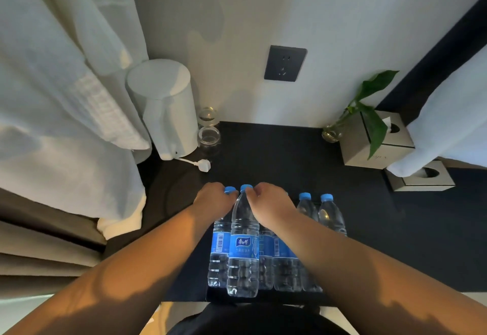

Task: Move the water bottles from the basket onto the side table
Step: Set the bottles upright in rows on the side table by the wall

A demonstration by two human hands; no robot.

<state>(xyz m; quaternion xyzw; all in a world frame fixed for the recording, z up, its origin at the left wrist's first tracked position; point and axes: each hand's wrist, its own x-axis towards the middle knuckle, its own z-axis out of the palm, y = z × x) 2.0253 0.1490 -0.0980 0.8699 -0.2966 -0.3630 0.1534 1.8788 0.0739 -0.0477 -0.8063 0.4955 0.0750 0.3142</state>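
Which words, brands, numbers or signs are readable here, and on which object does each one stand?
Front water bottle blue label: white Chinese brand characters in a badge, too blurred to read; a smaller line under them also unreadable.
Bottle to its left: a barcode, digits too small to read.
Tissue box front face: faint lettering, unreadable.
Nothing else carries text.

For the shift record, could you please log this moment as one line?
left hand: on a bottle cap | right hand: pinching front bottle cap | other bottles: upright, grouped | side table: dark
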